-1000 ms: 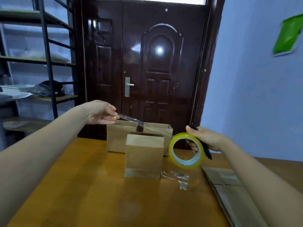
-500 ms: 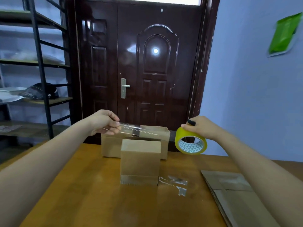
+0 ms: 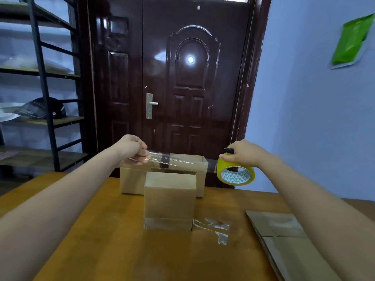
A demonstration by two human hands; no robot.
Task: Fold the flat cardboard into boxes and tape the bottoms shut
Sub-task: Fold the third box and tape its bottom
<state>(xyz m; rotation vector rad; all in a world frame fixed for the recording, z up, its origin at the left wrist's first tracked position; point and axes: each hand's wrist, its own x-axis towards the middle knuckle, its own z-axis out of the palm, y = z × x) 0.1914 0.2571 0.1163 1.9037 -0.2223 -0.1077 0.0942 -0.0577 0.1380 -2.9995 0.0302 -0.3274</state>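
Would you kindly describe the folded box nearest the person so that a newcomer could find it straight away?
Start at the orange-brown wooden table before the dark brown door. Near its middle stands a small brown cardboard box, in front of a wider open-topped brown cardboard box. Unlike that one, it is narrower, closed on top, and has a band of clear tape along its lower edge.

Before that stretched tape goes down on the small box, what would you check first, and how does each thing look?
1. Tape end held: left hand pinches the clear tape strip. Ok.
2. Roll held: right hand grips the yellow tape roll. Ok.
3. Strip flat: it looks creased near the fingers. Not ok.
4. Front box standing on the table, top closed. Ok.
5. Loose tape scraps lie beside the box, clear of its top. Ok.
6. Strip long enough for the seam: cannot tell.
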